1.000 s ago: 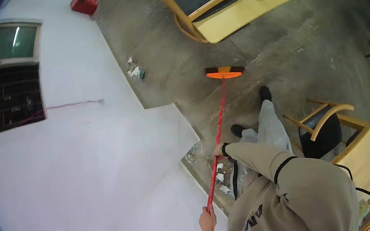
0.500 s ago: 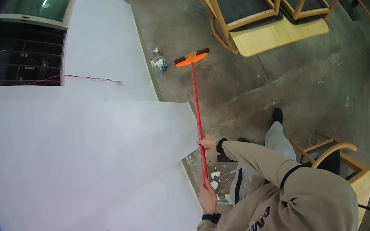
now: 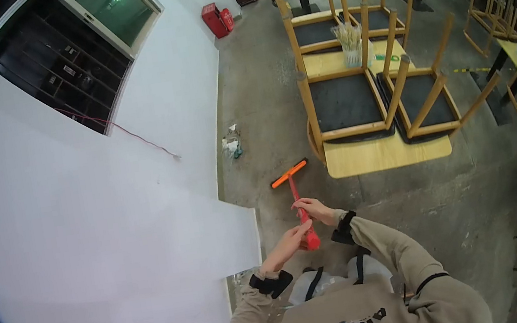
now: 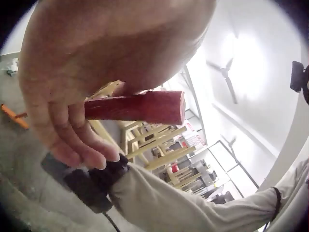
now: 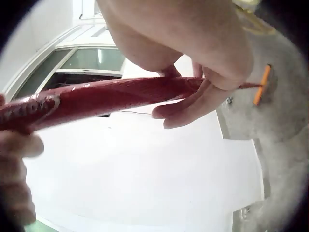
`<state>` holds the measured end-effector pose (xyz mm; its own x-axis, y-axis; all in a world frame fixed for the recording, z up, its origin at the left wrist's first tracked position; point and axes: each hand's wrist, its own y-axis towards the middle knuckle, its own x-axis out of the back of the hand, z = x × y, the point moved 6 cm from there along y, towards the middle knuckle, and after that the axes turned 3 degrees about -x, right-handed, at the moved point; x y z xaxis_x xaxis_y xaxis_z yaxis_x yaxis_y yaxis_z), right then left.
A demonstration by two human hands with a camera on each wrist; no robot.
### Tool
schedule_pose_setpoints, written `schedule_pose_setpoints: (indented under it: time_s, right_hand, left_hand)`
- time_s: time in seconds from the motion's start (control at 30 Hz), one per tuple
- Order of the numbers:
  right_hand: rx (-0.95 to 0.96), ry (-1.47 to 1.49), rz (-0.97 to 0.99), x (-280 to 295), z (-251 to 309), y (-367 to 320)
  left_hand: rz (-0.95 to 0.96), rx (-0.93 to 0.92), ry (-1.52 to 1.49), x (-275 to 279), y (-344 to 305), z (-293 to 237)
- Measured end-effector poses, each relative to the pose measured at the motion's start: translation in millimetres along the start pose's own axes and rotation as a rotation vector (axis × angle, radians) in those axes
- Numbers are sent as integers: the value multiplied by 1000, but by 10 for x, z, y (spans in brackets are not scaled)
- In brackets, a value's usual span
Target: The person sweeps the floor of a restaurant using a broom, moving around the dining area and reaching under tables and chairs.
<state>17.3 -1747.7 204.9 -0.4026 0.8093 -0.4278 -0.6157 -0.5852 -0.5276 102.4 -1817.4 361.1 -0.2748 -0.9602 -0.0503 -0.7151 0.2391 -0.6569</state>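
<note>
A broom with an orange head (image 3: 289,173) stands with its head on the floor, its red handle (image 3: 295,189) rising toward the person. The left hand (image 3: 289,245) grips the handle near its top end; in the left wrist view that end (image 4: 164,107) sticks out past the left hand (image 4: 106,58). Farther down the handle is the right hand (image 3: 316,210), its fingers round it. In the right wrist view the right hand (image 5: 193,58) holds the red handle (image 5: 111,96) with thumb and fingers, and the orange head (image 5: 262,85) lies beyond.
Litter (image 3: 231,145) lies on the floor by the white wall (image 3: 115,230), whose corner (image 3: 254,212) juts out at the left. Upturned chairs (image 3: 347,103) rest on a yellow table (image 3: 388,153) ahead. A red box (image 3: 215,21) stands farther along the wall.
The view has tilted up, showing more of the room. The broom handle has swung upright, its top end nearer the camera, and the two hands have come closer together.
</note>
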Motion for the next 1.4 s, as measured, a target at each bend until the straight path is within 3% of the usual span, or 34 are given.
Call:
schedule_pose_setpoints:
  time_s: [0.07, 0.1, 0.17, 0.2, 0.27, 0.3, 0.37, 0.4, 0.47, 0.6, 0.7, 0.83, 0.97, 1.03, 1.17, 1.33, 1.4]
  right_hand:
    - [99, -15, -31, 125, 308, -63]
    - [110, -24, -38, 146, 429, -60]
    - [337, -69, -53, 132, 783, -39]
    - [296, -32, -78, 109, 926, 14]
    - [240, -33, -92, 19, 1277, 117]
    - [182, -26, -97, -31, 1379, 226]
    - [271, -2, -109, -154, 1573, 518]
    - [318, 40, -116, -258, 1713, 646]
    - [434, 13, -172, -453, 2031, 859]
    - [289, 57, -269, -475, 2146, 1364]
    - [364, 110, -400, -466, 2228, 1468]
    - [453, -107, -496, -302, 2124, 1620]
    - [411, 158, -427, -177, 2129, 1636]
    - [332, 77, -445, -82, 2240, 1684]
    - [209, 123, -430, 167, 2268, 1955]
    - [287, 217, -355, 202, 2673, 2137]
    - [297, 207, -443, 265, 2664, 2220]
  left_hand:
    - [-59, -222, 123, 3, 97, -351]
    - [-54, -237, 125, 29, 134, -473]
    - [-195, -534, 274, 191, 135, -875]
    - [-188, -547, 270, 238, 163, -999]
    - [-479, -1025, 686, 367, 15, -1502]
    - [-479, -1037, 677, 480, 73, -1633]
    - [-532, -1128, 585, 788, 159, -1878]
    - [-524, -1140, 586, 936, 246, -1977]
    - [-464, -1115, 220, 1332, 465, -2146]
    - [-365, -1127, 334, 1936, 860, -2504]
    - [-259, -1107, 426, 2109, 1034, -2689]
    - [-251, -1156, 597, 2063, 1274, -2787]
    - [1, -1058, 469, 1922, 1511, -3028]
    - [179, -1034, 459, 1867, 1825, -3058]
    - [227, -1047, 519, 1867, 2209, -3242]
    - [323, -887, 358, 2038, 2618, -3416]
    - [358, -805, 326, 2085, 2794, -3448]
